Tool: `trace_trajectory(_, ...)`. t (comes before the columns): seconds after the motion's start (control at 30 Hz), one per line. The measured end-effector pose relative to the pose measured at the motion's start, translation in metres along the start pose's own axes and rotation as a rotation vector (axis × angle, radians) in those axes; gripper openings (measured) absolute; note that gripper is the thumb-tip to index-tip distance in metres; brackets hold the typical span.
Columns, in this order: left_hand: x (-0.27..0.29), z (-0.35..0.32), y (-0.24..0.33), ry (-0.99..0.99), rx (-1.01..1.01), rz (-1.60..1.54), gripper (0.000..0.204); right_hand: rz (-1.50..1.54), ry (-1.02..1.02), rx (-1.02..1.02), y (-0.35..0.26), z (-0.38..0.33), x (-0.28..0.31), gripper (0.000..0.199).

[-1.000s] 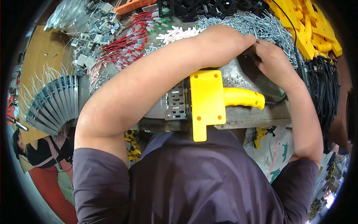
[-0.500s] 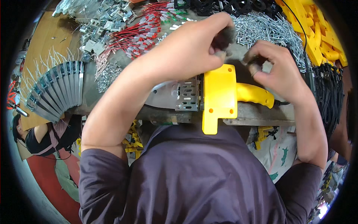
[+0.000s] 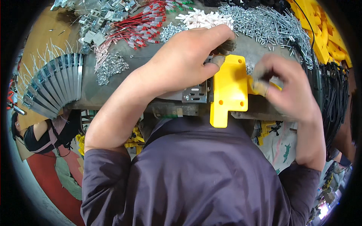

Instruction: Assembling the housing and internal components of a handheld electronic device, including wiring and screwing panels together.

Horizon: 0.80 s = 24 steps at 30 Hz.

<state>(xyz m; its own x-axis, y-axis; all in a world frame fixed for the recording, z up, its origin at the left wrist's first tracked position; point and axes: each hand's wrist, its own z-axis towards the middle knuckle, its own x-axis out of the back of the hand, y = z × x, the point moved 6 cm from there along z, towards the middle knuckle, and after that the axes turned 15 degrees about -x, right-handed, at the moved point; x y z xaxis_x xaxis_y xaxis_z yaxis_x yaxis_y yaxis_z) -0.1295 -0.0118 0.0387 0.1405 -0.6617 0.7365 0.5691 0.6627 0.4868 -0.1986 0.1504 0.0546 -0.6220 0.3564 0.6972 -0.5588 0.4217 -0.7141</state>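
Note:
A yellow hand tool (image 3: 233,84) with a slotted metal guard (image 3: 195,95) and a grip lies across the bench's front edge. Its flat metal plate is mostly behind my left forearm. My left hand (image 3: 200,52) bends over the tool's far left corner, fingers curled and thumb against the yellow housing. What its fingers pinch, if anything, is hidden. Blurred by motion, my right hand (image 3: 283,81) is at the yellow grip (image 3: 258,86), covering part of it; whether it grasps the grip does not show. Dark marks cover the fingertips of both hands.
Beyond my hands lie piles of screws (image 3: 271,28), white pieces (image 3: 205,18), red-wired parts (image 3: 137,32) and small metal fittings (image 3: 112,67). Metal plates with wires (image 3: 56,84) fan out at left. Yellow housings (image 3: 328,34) and black cables (image 3: 333,98) are at right. Another person (image 3: 41,133) is at far left.
My right hand has come down onto the yellow grip. The tool now appears slightly higher and further right, my left hand staying at its far corner. The white pile has come into fuller sight.

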Motion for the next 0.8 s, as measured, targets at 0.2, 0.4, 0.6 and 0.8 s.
trace_trajectory(0.2, 0.000, 0.002, 0.001, -0.022, -0.014, 0.028, 0.039, 0.458, 0.177, -0.324, 0.060, -0.023, 0.031, 0.015)
trace_trajectory(0.4, -0.008, 0.026, -0.001, -0.058, -0.020, 0.018, 0.039, 0.286, 0.139, -0.352, 0.073, -0.045, 0.022, 0.015)
trace_trajectory(0.6, -0.028, 0.065, -0.016, -0.042, -0.108, 0.023, 0.035, 0.005, 0.069, -0.198, 0.059, -0.041, 0.026, 0.015)
trace_trajectory(0.8, -0.074, 0.115, -0.020, -0.175, -0.162, 0.051, 0.029, 0.294, 0.259, -0.279, 0.064, -0.056, 0.032, 0.020)
